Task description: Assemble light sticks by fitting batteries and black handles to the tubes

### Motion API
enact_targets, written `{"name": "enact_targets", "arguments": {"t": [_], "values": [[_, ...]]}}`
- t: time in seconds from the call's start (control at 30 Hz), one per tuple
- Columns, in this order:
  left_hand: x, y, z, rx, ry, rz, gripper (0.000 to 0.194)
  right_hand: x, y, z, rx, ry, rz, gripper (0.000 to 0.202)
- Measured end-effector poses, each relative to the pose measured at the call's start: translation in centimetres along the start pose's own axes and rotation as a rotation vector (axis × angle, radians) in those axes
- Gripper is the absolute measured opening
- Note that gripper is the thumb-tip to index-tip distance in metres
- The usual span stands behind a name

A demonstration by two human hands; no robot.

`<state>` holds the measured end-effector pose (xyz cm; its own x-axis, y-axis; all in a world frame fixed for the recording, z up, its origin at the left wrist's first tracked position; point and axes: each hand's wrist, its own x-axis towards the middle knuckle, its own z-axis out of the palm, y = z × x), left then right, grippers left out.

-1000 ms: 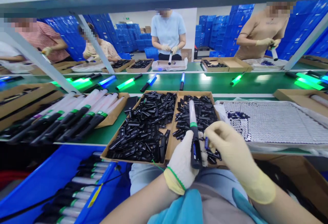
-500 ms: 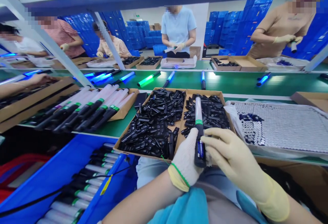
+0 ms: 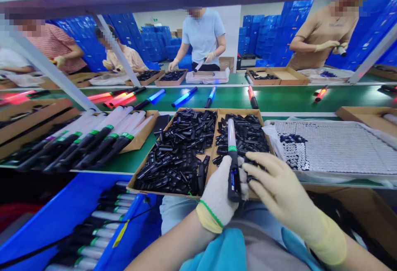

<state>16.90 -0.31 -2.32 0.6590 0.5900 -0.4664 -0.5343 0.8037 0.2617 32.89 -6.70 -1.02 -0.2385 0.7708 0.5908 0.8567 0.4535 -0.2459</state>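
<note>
My left hand [image 3: 219,192], in a white knit glove over a yellow one, is wrapped round a light stick [image 3: 232,161] held upright. Its clear tube points up, a green band sits below it, and blue cells show in the open slot of its black handle. My right hand [image 3: 276,184], in a pale yellow glove, is just right of the handle with its fingers apart and nothing visible in them. Behind the stick are two cardboard boxes of black plastic parts, one at the left [image 3: 178,151] and one at the right [image 3: 248,132].
A tray of silvery cells [image 3: 341,147] lies at the right. Finished-looking sticks [image 3: 102,136] are piled at the left, above a blue bin [image 3: 74,188] of more sticks. Lit sticks lie on the green belt [image 3: 279,99]; people [image 3: 203,31] work beyond it.
My right hand's fingers have come away from the handle. The whole scene has shifted left in view. Several sticks on the belt have turned from blue to red, and one from green to blue.
</note>
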Motion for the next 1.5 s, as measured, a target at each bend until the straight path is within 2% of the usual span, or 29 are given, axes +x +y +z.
{"name": "enact_targets", "arguments": {"t": [0.07, 0.1, 0.13, 0.2, 0.27, 0.37, 0.47, 0.53, 0.6, 0.7, 0.77, 0.8, 0.87, 0.9, 0.97, 1.03, 1.1, 1.17, 1.23, 1.4, 1.5], "values": [[-0.3, 0.0, 0.1, 0.099, 0.028, 0.022, 0.036, 0.2, 4.3, -0.6, -0.106, 0.033, 0.204, 0.031], [-0.4, 0.0, 0.1, 0.136, 0.033, 0.041, 0.037, 0.3, 6.8, -0.9, -0.193, 0.010, 0.331, 0.031], [-0.6, 0.0, 0.1, 0.159, 0.037, 0.066, 0.038, 0.3, 9.5, -1.1, -0.325, -0.094, 0.475, 0.033], [-0.7, -0.1, 0.1, 0.179, 0.035, 0.086, 0.039, 0.4, 14.2, -1.3, -0.387, -0.193, 0.570, 0.030], [-0.8, -0.2, 0.1, 0.189, 0.040, 0.083, 0.040, 0.5, 17.6, -0.9, -0.380, -0.287, 0.578, 0.023], [-0.8, -0.3, 0.2, 0.187, 0.049, 0.068, 0.040, 0.6, 19.7, 0.2, -0.331, -0.380, 0.554, 0.012], [-1.0, -0.3, 0.3, 0.161, 0.060, 0.063, 0.040, 0.8, 19.9, 0.5, -0.278, -0.376, 0.552, 0.010], [-1.0, -0.3, 0.3, 0.152, 0.063, 0.059, 0.040, 1.0, 19.1, -0.1, -0.249, -0.309, 0.568, 0.014], [-0.8, -0.3, 0.1, 0.151, 0.061, 0.052, 0.040, 1.1, 17.1, -1.1, -0.231, -0.204, 0.597, 0.020], [-0.2, -0.2, -0.3, 0.143, 0.040, 0.029, 0.039, 1.1, 10.9, -2.0, -0.034, -0.074, 0.613, 0.031], [0.2, -0.3, -0.3, 0.124, -0.001, 0.017, 0.038, 1.1, 5.7, -1.7, 0.369, -0.042, 0.588, 0.026], [0.4, -0.4, -0.3, 0.107, -0.018, 0.025, 0.037, 1.1, 3.3, -1.3, 0.445, -0.022, 0.545, 0.021], [0.5, -0.6, -0.2, 0.063, -0.027, 0.069, 0.035, 1.3, -0.4, -0.2, 0.472, -0.047, 0.423, 0.014], [0.4, -0.6, -0.1, 0.041, -0.021, 0.096, 0.034, 1.4, -1.5, 0.4, 0.426, -0.037, 0.350, 0.013], [0.1, -0.6, 0.1, 0.008, 0.010, 0.124, 0.031, 1.7, -2.4, 1.5, 0.308, 0.020, 0.215, 0.013], [-0.4, -0.4, 0.1, -0.005, 0.025, 0.103, 0.028, 1.9, -2.4, 2.1, 0.237, 0.076, 0.149, 0.013], [-0.7, -0.1, -0.2, -0.006, 0.025, 0.092, 0.028, 2.0, -2.4, 2.4, 0.274, 0.066, 0.198, 0.012], [-0.9, 0.1, -0.6, -0.010, 0.007, 0.129, 0.027, 2.0, -2.8, 2.5, 0.356, -0.015, 0.286, 0.010], [-0.9, 0.3, -1.1, -0.030, -0.003, 0.166, 0.025, 2.1, -3.4, 2.7, 0.383, -0.088, 0.285, 0.010], [-1.6, 1.4, -2.2, -0.067, -0.017, 0.146, 0.028, 3.0, -4.9, 3.6, 0.135, -0.132, -0.024, 0.022], [-2.4, 2.6, -2.9, -0.079, -0.067, 0.185, 0.033, 3.9, -5.8, 3.9, 0.081, -0.201, -0.140, 0.029]]}}
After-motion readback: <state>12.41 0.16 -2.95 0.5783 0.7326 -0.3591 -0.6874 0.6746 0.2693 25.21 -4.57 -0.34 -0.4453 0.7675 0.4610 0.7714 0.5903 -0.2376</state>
